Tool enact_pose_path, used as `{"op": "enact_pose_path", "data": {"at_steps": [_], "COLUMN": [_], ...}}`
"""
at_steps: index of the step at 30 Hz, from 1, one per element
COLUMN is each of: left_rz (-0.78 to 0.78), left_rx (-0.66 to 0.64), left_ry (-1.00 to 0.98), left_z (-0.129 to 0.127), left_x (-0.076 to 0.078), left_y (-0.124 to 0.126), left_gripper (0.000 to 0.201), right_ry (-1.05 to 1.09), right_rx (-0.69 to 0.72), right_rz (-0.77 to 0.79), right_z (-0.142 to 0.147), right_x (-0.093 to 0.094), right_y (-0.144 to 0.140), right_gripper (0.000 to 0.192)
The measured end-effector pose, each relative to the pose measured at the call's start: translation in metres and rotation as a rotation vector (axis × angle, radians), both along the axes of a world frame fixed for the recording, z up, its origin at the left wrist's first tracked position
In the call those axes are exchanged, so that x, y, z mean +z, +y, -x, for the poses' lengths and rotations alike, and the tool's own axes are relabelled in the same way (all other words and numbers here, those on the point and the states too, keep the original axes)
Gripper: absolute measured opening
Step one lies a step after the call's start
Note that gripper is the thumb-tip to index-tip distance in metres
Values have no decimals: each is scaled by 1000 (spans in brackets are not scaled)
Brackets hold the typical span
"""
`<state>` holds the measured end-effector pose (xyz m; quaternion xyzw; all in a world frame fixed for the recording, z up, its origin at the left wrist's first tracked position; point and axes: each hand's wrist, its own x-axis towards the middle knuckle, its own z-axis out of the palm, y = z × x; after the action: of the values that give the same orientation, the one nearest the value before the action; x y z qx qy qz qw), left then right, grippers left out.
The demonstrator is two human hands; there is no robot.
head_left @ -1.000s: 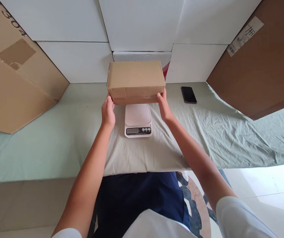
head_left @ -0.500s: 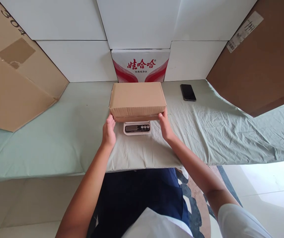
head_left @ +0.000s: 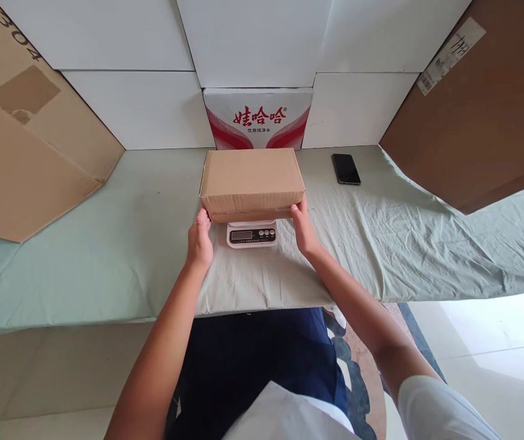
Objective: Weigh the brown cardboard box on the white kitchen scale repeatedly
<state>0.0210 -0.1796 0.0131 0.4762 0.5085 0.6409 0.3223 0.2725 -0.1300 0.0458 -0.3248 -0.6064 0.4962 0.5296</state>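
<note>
A closed brown cardboard box [head_left: 251,174] sits at the middle of the table, over a small white digital scale [head_left: 252,234]. My left hand [head_left: 200,241] grips the box's near left corner, thumb at the front and the other fingers mostly hidden. At the near right corner, my right hand [head_left: 303,229] holds the box the same way. Only the scale's front panel with its display and several round buttons shows; the box covers its platform. Whether the box's full weight rests on the scale, I cannot tell.
A black phone [head_left: 346,169] lies on the green cloth [head_left: 161,244] to the right. Behind the box stands a white and red carton [head_left: 259,113] against white panels [head_left: 253,43]. Large cardboard sheets flank the table, one at left [head_left: 37,177] and one at right [head_left: 477,122].
The whole view has shifted very slightly. Both hands keep their hold on the box, which stays over the scale.
</note>
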Motion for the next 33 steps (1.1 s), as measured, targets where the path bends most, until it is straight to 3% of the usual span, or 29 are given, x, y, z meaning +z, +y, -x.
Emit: {"op": "enact_pose_path", "data": {"at_steps": [10, 18, 26, 33], "left_rz": [9, -87, -32, -7], "left_rx": [-11, 122, 92, 61], "left_ry": [-44, -146, -64, -82], "left_z": [4, 31, 16, 14], "left_x": [2, 0, -1, -3], "left_y": [1, 3, 3, 6], "left_gripper": [99, 94, 101, 101], "right_ry": [10, 62, 83, 51], "right_rx": [-10, -161, -174, -166], "right_rz": [30, 86, 155, 118], "right_z": [-2, -18, -19, -20], "right_x": [-8, -24, -28, -36], "right_y": [2, 15, 23, 29], "right_gripper": [82, 81, 86, 82]}}
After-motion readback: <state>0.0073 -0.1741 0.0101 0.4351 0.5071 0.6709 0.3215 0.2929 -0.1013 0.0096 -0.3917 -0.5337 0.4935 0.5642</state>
